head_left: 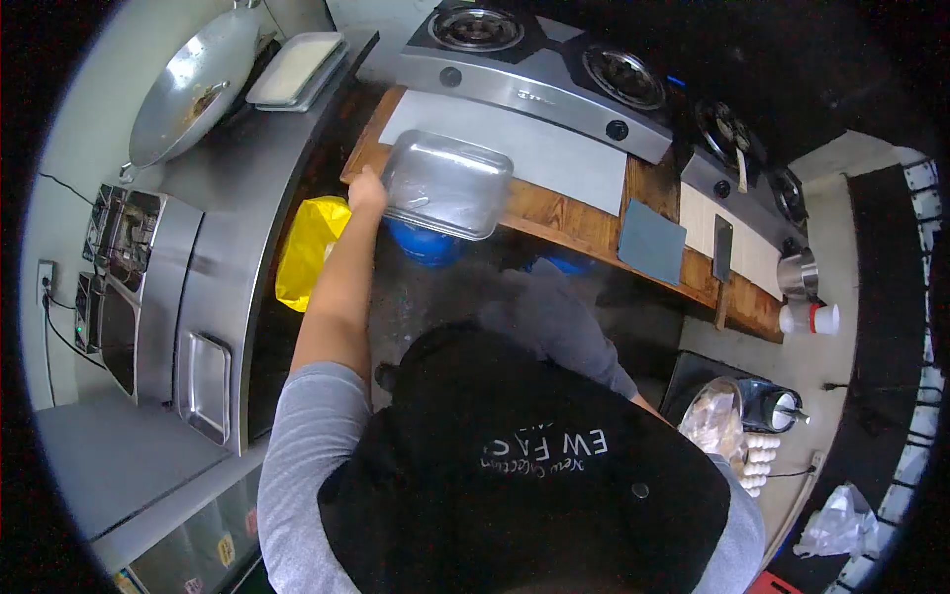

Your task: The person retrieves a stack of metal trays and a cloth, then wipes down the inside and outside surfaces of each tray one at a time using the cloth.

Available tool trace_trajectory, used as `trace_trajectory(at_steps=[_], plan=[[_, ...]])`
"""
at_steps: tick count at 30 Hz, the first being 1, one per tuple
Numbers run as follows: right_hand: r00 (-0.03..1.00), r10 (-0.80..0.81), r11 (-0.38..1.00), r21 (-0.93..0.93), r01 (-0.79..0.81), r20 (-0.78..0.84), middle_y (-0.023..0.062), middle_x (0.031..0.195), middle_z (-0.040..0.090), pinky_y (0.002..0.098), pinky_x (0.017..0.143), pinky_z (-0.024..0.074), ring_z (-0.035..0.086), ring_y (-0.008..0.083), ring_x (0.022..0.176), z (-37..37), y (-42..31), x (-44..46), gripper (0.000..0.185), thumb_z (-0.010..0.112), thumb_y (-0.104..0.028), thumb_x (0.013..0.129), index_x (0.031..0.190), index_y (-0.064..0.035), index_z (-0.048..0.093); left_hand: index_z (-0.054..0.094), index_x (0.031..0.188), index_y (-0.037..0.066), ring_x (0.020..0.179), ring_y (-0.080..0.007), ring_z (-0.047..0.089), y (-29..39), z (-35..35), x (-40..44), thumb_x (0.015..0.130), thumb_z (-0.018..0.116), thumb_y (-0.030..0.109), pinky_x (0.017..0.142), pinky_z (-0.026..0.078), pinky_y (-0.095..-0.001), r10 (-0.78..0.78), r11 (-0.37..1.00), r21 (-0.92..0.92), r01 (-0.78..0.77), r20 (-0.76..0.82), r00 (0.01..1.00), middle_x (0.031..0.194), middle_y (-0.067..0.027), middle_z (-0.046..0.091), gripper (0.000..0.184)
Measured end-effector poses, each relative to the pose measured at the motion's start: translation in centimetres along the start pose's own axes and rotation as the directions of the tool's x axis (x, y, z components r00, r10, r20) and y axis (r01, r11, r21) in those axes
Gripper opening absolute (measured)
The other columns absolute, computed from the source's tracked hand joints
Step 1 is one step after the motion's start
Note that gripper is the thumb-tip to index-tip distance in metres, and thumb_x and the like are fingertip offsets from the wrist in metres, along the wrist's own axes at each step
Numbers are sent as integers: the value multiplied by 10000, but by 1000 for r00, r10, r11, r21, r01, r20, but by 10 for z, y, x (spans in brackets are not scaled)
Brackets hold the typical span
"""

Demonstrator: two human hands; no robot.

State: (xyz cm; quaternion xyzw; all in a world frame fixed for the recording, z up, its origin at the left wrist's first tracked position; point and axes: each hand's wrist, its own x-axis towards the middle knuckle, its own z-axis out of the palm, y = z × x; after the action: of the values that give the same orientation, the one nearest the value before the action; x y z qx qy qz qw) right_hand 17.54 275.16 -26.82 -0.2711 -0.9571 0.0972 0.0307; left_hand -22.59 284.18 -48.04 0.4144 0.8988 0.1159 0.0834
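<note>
My left hand [366, 190] is closed on the left edge of a shiny rectangular tray [447, 185]. The tray is tilted over the front edge of the wooden counter [559, 220], partly above a white sheet [495, 139]. Just below my left hand hangs a yellow plastic bag [312, 252]. Of my right arm only the grey sleeve and a bit of forearm show, reaching right toward a bowl with a plastic bag [714, 416]; the hand itself is hidden behind the black cap.
Gas stoves [539, 84] line the back. A grey board [651, 243] and a cleaver [722, 247] lie on the counter. To the left are a wok [193, 89], a white-filled tray [297, 69] and a metal tray [205, 388]. Eggs [760, 460] sit at right.
</note>
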Motion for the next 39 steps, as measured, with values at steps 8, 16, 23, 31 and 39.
trace_trajectory(at_steps=[8,16,23,31,39], plan=[[953,147,954,291,-65,-267,85,1039,637,317,832,501,608,210,954,87,69,-36,161,621,-178,860,998,-100,648,646,1001,-28,1027,-382,630,4,-24,8,796,576,127,896,501,-445,53,996,58,-62,145,988,1037,-263,653,266],[990,-74,978,184,95,-120,61,1066,657,375,775,506,632,250,931,21,46,-4,271,569,-185,893,1158,-155,614,633,1107,-10,1080,-405,591,11,-55,14,774,488,155,956,445,-446,165,936,-333,-113,134,977,1097,-308,612,399],[952,-299,949,123,289,67,68,1006,658,407,761,499,635,268,873,-20,48,12,209,549,-167,883,1073,-138,630,526,1215,15,748,-239,632,-19,-66,-30,762,483,58,561,509,-335,-52,622,-743,246,275,960,930,-135,624,456],[927,-328,879,300,370,-181,80,992,652,408,762,497,631,277,866,-40,40,59,200,547,-162,878,1058,-124,627,492,1299,31,989,-233,627,-42,-131,-236,937,549,226,821,529,-389,-229,-204,-862,463,502,834,1110,-111,630,415],[600,-772,540,280,794,-213,93,978,646,410,764,495,626,285,858,30,-98,98,193,545,-157,873,1042,-109,624,479,1297,32,1016,-206,600,-17,-145,-362,1003,476,322,872,489,-356,-459,-433,-899,74,290,840,1125,-87,616,414]])
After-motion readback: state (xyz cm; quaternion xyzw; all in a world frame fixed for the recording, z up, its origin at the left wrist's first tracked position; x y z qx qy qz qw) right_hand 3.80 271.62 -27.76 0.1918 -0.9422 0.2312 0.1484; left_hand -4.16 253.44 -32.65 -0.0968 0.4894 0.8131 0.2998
